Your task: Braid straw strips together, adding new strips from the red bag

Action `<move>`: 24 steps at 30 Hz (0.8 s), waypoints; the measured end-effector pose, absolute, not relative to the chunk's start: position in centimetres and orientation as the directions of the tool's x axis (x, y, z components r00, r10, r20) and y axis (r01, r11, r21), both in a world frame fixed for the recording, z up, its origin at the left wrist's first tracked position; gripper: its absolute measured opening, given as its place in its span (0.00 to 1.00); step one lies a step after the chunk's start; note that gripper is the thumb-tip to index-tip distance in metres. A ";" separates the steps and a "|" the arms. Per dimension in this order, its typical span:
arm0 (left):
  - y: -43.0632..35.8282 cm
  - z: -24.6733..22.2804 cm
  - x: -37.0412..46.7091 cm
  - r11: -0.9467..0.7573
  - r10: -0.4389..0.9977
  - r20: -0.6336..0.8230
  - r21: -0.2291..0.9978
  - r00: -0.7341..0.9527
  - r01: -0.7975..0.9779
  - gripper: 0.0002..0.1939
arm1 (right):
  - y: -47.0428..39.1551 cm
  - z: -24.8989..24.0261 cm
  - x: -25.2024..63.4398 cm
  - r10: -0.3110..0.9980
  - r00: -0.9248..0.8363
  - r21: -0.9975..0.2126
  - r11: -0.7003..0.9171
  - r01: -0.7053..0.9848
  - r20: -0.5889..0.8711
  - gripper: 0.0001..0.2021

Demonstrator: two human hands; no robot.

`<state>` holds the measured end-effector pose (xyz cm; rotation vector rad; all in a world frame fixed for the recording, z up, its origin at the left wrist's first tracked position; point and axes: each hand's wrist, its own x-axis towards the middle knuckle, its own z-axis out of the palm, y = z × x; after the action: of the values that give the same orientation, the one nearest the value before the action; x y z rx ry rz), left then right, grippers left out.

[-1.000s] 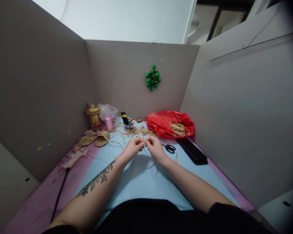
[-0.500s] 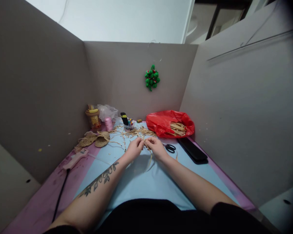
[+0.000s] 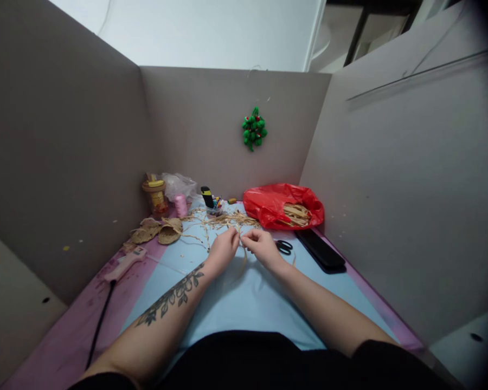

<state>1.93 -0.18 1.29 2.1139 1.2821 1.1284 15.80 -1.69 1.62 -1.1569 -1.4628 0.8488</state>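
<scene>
Close together over the blue cloth, both my hands are closed in a pinch. My left hand grips a thin straw strip, whose tail hangs down between the hands. Fingertips of my right hand are pinched on the same strip, just right of the left fingers. The exact grip points are too small to make out. Loose straw lies scattered beyond the hands. Black-handled scissors rest right of my right hand, their blades mostly hidden behind it.
A red plastic bag of straw stands at the back right, by a black case. On the left are woven straw pieces, a pink glue gun with a black cord, a pink thread spool and a lidded cup.
My left wrist has turned slightly, and the hands have shifted a little. The strip's hanging tail has swung left and now hangs closer to my left hand.
</scene>
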 end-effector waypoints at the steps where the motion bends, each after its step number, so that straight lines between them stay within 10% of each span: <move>1: -0.2 1.3 2.0 -0.469 0.883 0.406 0.738 0.236 0.485 0.09 | -1.9 1.5 15.6 0.946 0.008 -0.917 0.313 0.249 0.325 0.08; 7: -0.3 1.7 2.1 -0.179 0.951 0.150 0.980 0.271 0.085 0.08 | -3.1 0.7 14.9 0.861 -0.014 -0.768 0.460 0.446 0.508 0.09; 14: 0.7 1.2 1.6 -0.175 0.961 0.158 0.983 0.226 0.056 0.11 | -3.3 0.5 14.6 0.760 -0.224 -0.461 0.571 0.679 0.611 0.10; 24: 0.7 1.5 1.5 -0.182 0.959 0.158 0.979 0.234 0.087 0.12 | -2.0 1.4 15.5 0.875 0.047 -0.834 0.441 0.332 0.481 0.09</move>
<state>1.46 0.70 1.49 1.5144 1.0266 1.1055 15.53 -2.03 1.42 -1.1071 -1.5254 0.5821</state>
